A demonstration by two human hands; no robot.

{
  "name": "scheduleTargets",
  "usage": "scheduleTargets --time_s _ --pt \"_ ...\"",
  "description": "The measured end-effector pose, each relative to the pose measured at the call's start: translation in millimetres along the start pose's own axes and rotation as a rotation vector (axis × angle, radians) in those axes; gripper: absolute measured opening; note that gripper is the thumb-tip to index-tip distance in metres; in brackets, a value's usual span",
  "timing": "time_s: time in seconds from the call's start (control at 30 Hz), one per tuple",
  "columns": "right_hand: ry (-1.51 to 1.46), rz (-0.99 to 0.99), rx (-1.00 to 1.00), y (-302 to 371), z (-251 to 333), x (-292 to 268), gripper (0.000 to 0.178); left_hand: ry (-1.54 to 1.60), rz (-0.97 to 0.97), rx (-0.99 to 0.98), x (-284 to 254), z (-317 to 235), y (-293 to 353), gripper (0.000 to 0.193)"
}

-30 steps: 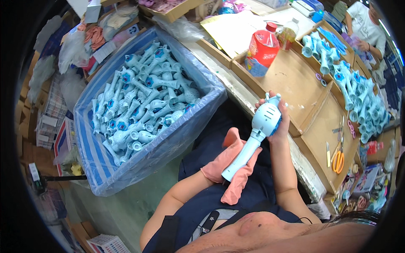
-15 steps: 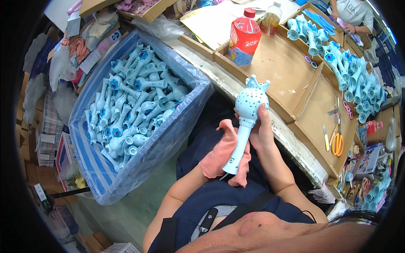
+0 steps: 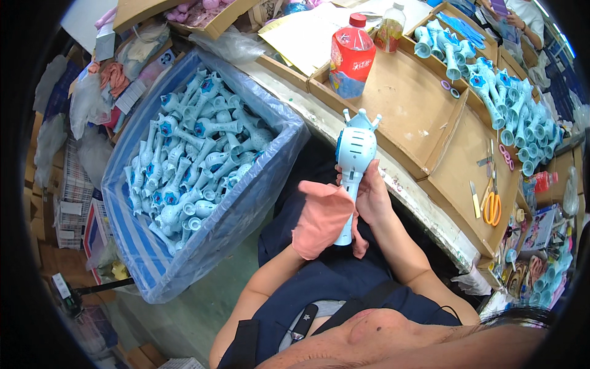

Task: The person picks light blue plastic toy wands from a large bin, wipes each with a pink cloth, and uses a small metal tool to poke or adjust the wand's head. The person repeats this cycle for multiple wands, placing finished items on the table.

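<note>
A light blue toy wand with a crown top and slotted round head stands tilted in front of my body. My right hand, bare, is closed around its neck just under the head. My left hand is hidden by a salmon-pink cloth, which lies against the wand's handle; the fingers inside do not show, though the cloth bunches as if gripped. The handle's flared lower end sticks out below the cloth. At my left, a bin lined with clear plastic is heaped with similar blue wands.
Cardboard trays line the bench, holding a red-labelled bottle, orange-handled scissors, a utility knife and pink rings. More blue wands lie at the far right. Another person stands at the top right.
The wand has turned about its length, so slots now face up where star-shaped holes did. The cloth has moved higher over the handle, and my right hand has shifted slightly down and left.
</note>
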State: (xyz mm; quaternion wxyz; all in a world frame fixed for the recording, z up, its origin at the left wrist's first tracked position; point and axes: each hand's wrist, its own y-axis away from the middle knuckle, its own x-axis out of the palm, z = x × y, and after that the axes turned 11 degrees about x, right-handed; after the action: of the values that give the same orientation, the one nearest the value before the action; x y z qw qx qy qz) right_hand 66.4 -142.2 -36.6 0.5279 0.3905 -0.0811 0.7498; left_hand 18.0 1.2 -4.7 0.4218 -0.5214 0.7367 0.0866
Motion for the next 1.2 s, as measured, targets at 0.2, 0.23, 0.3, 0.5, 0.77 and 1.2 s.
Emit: scheduleTargets --time_s 0.2,0.23,0.3,0.5,0.77,1.2 --pt "-0.431 0.202 0.096 -6.0 -5.1 1.3 0.079 1.432 -0.16 -0.434 9.9 -2.6 5.2 0.019" --pt "-0.438 0.23 0.101 -5.2 -4.0 2.0 0.079 1.633 -0.144 -0.552 9.0 -2.6 4.9 0.019" --pt "-0.36 0.197 0.11 -3.4 0.8 2.3 0.077 1.787 -0.136 -0.655 5.7 -2.8 2.7 0.02" --pt "0.013 0.027 0.152 12.5 7.7 5.8 0.061 1.294 -0.254 -0.609 0.3 -6.4 -8.0 0.024" --pt "-0.055 0.058 0.026 18.1 17.0 -3.3 0.043 1.547 -0.104 -0.674 -11.8 9.4 -7.2 0.057" --pt "-0.003 0.283 0.271 39.8 2.9 -7.4 0.034 2.704 -0.704 -0.646 -10.0 52.5 3.3 0.064"
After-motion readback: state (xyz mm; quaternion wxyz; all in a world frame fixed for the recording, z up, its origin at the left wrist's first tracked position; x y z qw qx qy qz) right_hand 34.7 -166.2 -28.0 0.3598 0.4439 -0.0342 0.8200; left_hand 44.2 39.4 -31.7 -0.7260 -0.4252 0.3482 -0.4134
